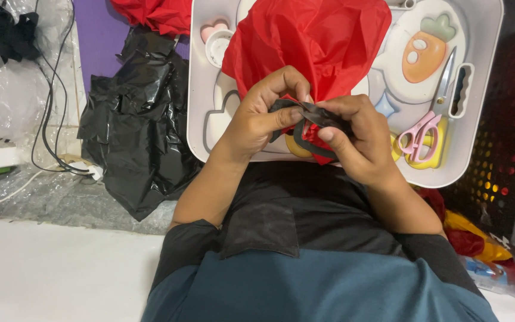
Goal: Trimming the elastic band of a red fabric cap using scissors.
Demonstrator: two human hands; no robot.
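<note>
A white floor (43, 274) fills the lower left of the frame. Above it lie clear plastic sheeting (7, 89), black cables (49, 107) and a purple panel (96, 42). A black perforated crate (508, 119) stands at right.

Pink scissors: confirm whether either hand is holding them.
No. The pink scissors lie on the white tray, apart from both hands.
</note>
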